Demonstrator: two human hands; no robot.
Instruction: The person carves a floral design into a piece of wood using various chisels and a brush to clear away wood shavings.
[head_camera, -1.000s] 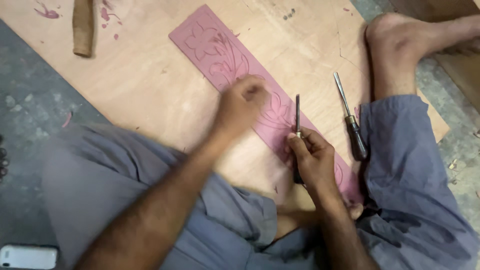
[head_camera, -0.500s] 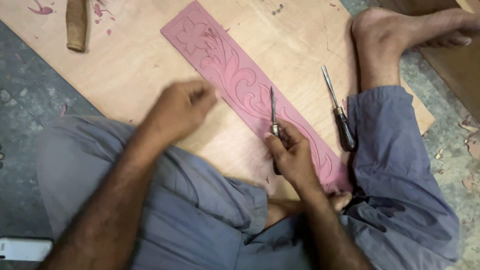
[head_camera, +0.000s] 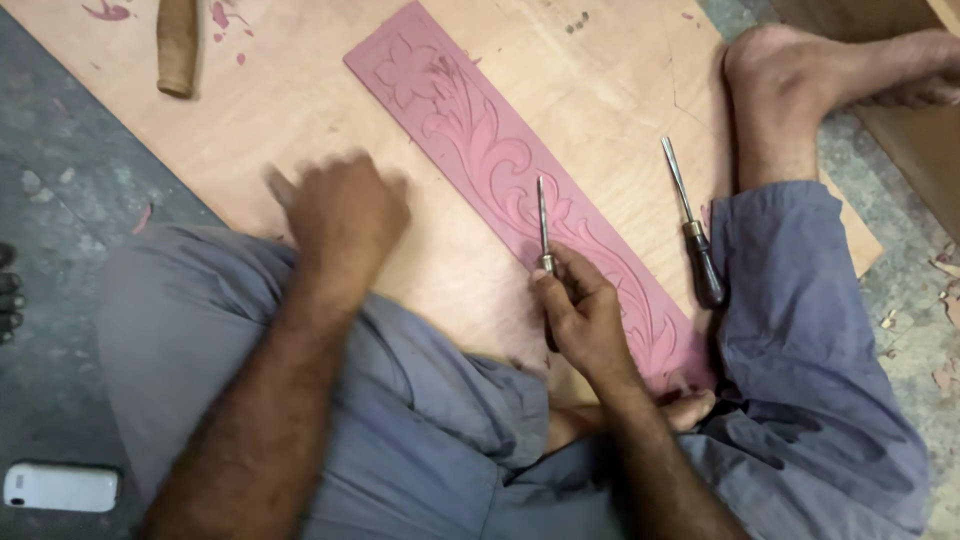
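Note:
A long pink carved panel (head_camera: 470, 135) with a flower and scroll pattern lies slantwise on a plywood board (head_camera: 300, 110). My right hand (head_camera: 585, 315) grips a chisel (head_camera: 543, 225) whose metal blade points up over the panel's middle. My left hand (head_camera: 340, 215) is blurred, over the board to the left of the panel near my left knee; its fingers are curled and I see nothing in it. I sit cross-legged in grey trousers, and the panel's near end lies by my foot.
A second chisel (head_camera: 692, 230) with a dark handle lies on the board right of the panel, beside my right leg (head_camera: 780, 110). A wooden mallet (head_camera: 176, 45) rests at the board's top left. A white phone (head_camera: 60, 487) lies on the grey floor at bottom left.
My left hand has left the panel and swung left toward my knee. My right hand still holds the chisel over the panel.

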